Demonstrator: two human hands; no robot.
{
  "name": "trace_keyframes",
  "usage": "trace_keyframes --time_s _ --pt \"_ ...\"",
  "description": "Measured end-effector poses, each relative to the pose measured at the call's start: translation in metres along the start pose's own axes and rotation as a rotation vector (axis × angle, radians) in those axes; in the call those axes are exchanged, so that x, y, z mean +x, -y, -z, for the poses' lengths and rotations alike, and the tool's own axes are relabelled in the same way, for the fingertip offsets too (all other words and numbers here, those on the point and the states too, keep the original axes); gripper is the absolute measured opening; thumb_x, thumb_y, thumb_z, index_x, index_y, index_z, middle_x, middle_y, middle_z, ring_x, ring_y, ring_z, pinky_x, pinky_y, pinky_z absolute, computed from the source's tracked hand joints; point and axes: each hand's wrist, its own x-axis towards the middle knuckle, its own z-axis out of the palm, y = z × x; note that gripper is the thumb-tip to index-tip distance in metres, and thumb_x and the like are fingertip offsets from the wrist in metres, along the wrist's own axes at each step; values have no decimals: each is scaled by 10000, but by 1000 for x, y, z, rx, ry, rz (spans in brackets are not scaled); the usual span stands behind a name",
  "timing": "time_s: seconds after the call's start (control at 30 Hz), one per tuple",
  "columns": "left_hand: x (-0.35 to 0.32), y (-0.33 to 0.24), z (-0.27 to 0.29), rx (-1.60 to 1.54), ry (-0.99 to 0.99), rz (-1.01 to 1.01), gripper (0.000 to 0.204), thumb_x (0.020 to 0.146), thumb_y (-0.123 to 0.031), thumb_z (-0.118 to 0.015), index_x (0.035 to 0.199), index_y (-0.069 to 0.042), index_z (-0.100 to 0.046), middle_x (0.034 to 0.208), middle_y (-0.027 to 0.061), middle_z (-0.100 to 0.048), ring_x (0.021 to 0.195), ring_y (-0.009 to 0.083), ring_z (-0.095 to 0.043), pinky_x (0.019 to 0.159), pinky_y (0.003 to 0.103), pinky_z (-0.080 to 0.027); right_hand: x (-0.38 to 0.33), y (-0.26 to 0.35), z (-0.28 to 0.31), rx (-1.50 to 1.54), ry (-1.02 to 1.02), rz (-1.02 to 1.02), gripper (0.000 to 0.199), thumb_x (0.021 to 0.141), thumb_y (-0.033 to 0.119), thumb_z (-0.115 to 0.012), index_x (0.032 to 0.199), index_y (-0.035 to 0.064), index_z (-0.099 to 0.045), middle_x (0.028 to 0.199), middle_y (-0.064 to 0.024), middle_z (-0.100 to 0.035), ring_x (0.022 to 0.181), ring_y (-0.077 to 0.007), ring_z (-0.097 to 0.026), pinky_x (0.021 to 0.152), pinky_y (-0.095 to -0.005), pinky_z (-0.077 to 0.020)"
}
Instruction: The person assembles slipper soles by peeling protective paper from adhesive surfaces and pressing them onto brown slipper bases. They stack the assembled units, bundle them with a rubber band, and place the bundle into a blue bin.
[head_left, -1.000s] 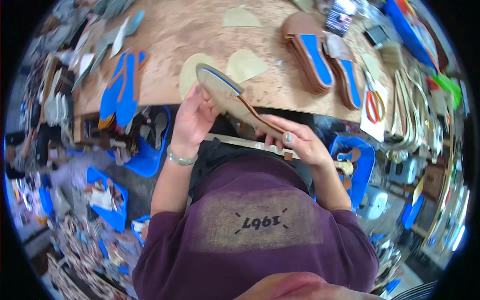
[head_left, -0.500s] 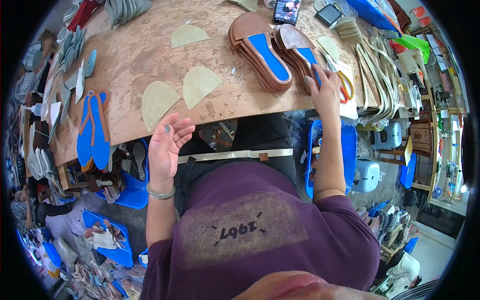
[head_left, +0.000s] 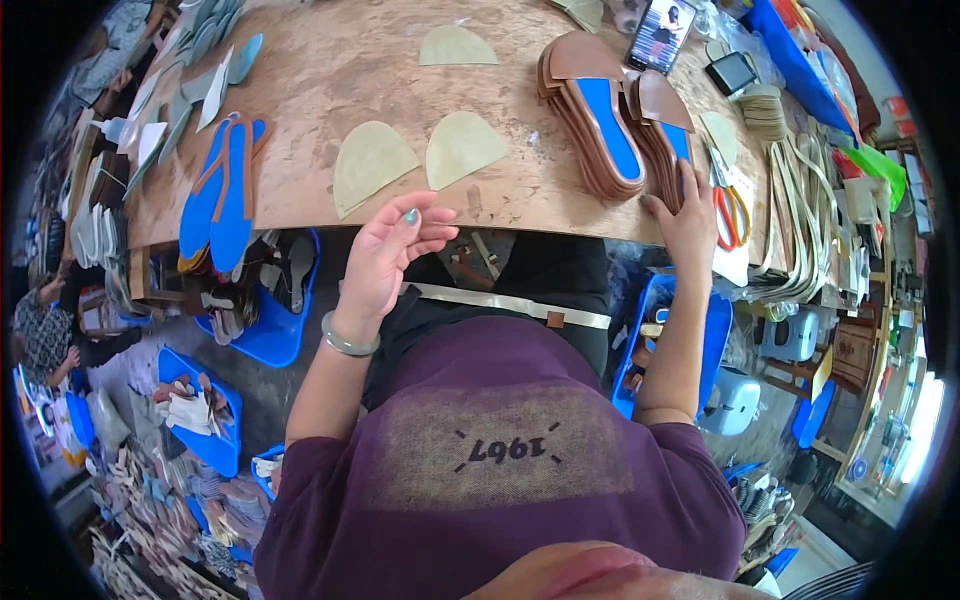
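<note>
My right hand (head_left: 688,222) grips the near end of a smaller stack of brown sole pieces (head_left: 662,100), thumb on its left side and fingers over the blue top. Left of it stands a taller stack of brown-edged blue soles (head_left: 606,112), capped with a brown toe piece. My left hand (head_left: 385,262) hovers palm up by the table's front edge, fingers loosely curled and apart, holding nothing. Just beyond it lie two pale half-round pieces (head_left: 372,168), (head_left: 466,150). Scissors with orange and yellow handles (head_left: 735,215) lie right of my right hand.
Blue soles with brown straps (head_left: 232,190) overhang the table's left front edge. A third pale half-round piece (head_left: 458,46) lies farther back. A phone (head_left: 662,32) stands behind the stacks. Long pale strips (head_left: 800,220) hang at the right, and blue bins (head_left: 272,325) stand below.
The view has swung, so the table and its things sit farther right. My right hand stays on the smaller stack. The left hand remains near the table edge, still empty.
</note>
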Motion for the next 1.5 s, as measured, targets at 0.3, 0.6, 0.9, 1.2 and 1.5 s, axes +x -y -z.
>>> trace_keyframes --time_s 0.3,0.6,0.9,1.2,1.5 --pt "-12 1 10 4 -46 -36 373 999 -211 -495 1290 22 -495 1141 175 -632 983 233 -654 844 314 -530 15 -50 -4 1012 111 -433 568 866 124 -640 1399 48 -457 1179 -159 -630 964 -257 -668 810 -325 -537" --pt "-8 7 3 -8 -4 -32 378 999 -220 -499 1288 24 -494 1133 168 -632 981 224 -652 843 306 -528 15 -62 20 1373 -38 -563 457 948 109 -505 1385 -3 -441 1219 -177 -610 1040 -325 -645 846 -349 -550" --pt "-9 7 3 11 3 -17 369 1002 -219 -495 1286 15 -497 1138 160 -630 990 218 -648 849 302 -525 1 -47 -13 1153 -13 -480 481 849 84 -629 1307 -32 -533 1202 -157 -618 1150 -239 -575 1016 -342 -418" --pt "-9 12 4 -40 0 8 338 1005 -197 -482 1273 8 -514 1129 156 -645 980 217 -659 844 294 -524 5 -68 -7 1558 -112 -552 500 865 41 -560 1350 -44 -472 1298 -137 -567 1168 -246 -567 1022 -365 -419" --pt "-9 10 2 -13 0 2 373 1000 -229 -502 1282 16 -501 1128 154 -631 981 218 -649 845 305 -528 3 -41 -25 1116 -8 -486 424 896 144 -627 1288 -5 -571 1287 -124 -577 1170 -202 -555 1014 -312 -405"
